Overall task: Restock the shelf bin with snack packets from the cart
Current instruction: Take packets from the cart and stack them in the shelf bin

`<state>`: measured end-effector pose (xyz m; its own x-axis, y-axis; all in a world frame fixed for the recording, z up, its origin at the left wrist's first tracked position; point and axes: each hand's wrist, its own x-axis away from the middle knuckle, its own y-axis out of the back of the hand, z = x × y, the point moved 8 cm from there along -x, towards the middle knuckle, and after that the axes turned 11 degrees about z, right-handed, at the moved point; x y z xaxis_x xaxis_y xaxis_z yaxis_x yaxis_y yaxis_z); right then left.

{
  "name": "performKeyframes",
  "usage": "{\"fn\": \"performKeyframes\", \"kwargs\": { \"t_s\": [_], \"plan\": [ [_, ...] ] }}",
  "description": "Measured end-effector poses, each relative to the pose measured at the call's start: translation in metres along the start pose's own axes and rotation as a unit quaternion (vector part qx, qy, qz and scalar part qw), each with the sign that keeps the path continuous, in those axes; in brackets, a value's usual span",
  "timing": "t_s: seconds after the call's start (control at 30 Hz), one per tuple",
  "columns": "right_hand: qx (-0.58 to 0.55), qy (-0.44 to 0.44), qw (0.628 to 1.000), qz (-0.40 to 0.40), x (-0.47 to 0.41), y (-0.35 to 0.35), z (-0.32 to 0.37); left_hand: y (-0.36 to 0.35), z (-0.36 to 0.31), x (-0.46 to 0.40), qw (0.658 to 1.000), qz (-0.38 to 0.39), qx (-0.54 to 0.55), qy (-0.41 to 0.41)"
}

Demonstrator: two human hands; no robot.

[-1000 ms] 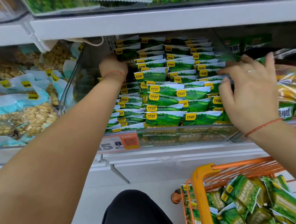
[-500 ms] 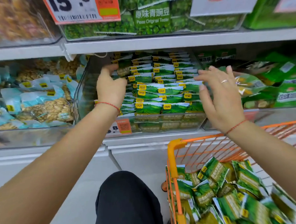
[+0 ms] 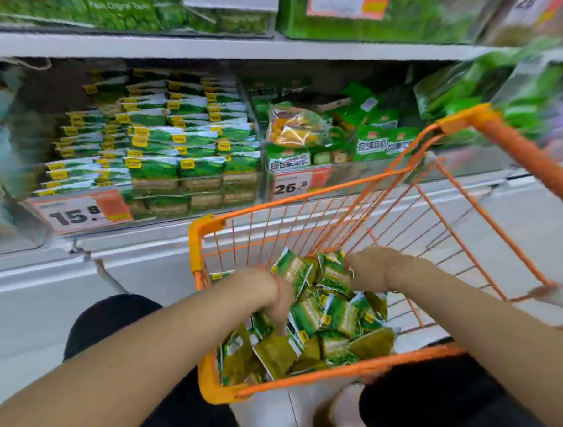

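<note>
The orange wire cart (image 3: 200, 250) stands in front of me with a loose pile of green snack packets (image 3: 328, 322) in its near end. Both my hands are down in that pile. My left hand (image 3: 278, 300) points its fingers down among the packets, and its fingertips are hidden. My right hand (image 3: 376, 267) is curled at the top of the pile, against a few packets (image 3: 332, 269) that stand up between the two hands. The clear shelf bin (image 3: 188, 202) behind the cart holds tidy stacks of the same green packets (image 3: 185, 146) with yellow tags.
A 15.8 price label (image 3: 78, 214) is on the bin's front. The bin to the right (image 3: 304, 179), labelled 26.8, holds other green and yellow bags. More stock sits on the shelf above (image 3: 200, 51). My knees in black trousers (image 3: 116, 320) flank the cart.
Both hands have left the shelf bin and dropped into the cart's packet pile. My view has swung down and to the right, so the cart fills the foreground.
</note>
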<state>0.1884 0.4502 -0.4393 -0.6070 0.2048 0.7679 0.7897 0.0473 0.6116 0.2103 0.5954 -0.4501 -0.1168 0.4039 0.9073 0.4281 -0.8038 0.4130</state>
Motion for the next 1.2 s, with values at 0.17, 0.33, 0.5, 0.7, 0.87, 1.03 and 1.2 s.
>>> {"fn": "performKeyframes", "kwargs": {
  "t_s": [0.17,0.33,0.5,0.7,0.87,1.03,1.2],
  "plan": [
    [0.074,0.028,0.991,0.105,-0.018,-0.042,0.009,-0.012,-0.021,-0.028,0.996,-0.019,-0.08,0.041],
    [0.094,0.049,0.985,0.139,-0.042,-0.046,0.033,0.008,-0.003,-0.044,0.993,-0.097,-0.011,0.065],
    [0.006,0.056,0.99,0.127,-0.051,-0.049,0.034,0.02,-0.014,-0.067,0.992,-0.101,0.067,0.015],
    [-0.144,0.077,0.981,0.101,-0.045,-0.036,0.013,0.01,-0.015,-0.086,0.968,-0.111,0.226,-0.009],
    [-0.361,0.067,0.93,0.014,-0.016,0.002,-0.026,0.047,0.013,-0.051,0.879,-0.211,0.427,-0.033],
    [-0.514,0.06,0.855,-0.039,0.012,0.012,-0.049,0.061,0.034,-0.004,0.752,-0.251,0.596,-0.126],
    [-0.548,0.047,0.834,-0.047,0.02,0.009,-0.045,0.055,0.026,0.022,0.768,-0.256,0.56,-0.178]
  ]
}}
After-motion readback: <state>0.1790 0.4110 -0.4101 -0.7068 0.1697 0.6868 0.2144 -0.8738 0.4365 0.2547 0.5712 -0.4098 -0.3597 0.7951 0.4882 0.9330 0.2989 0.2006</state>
